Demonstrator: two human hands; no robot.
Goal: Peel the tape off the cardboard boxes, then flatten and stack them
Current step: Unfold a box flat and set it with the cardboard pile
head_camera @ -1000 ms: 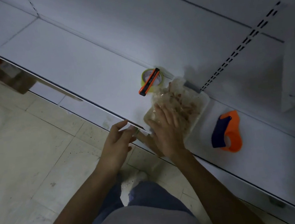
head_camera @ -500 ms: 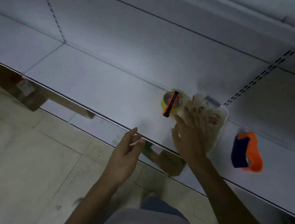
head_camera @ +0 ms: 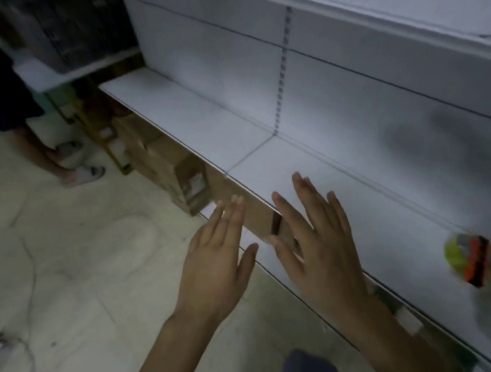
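So, both hands empty. left hand [head_camera: 219, 262] and right hand [head_camera: 321, 247] flat, fingers spread wide, hovering at shelf [head_camera: 394, 214] front edge, frame centre. cardboard boxes [head_camera: 171, 166] tucked under shelf, running toward 10 o'clock from hands. Best bet: person grips nearest box by both sides, slides it onto floor [head_camera: 62, 252], then hunts tape seam. At 3 o'clock, blurry: cutter [head_camera: 478, 263] on tape roll [head_camera: 455, 253].

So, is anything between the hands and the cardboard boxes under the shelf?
Nothing visible lies between the left hand or right hand and the front face of the nearest cardboard box. Both hands are open and empty. The white shelf covers its top, so it probably must come out forward.
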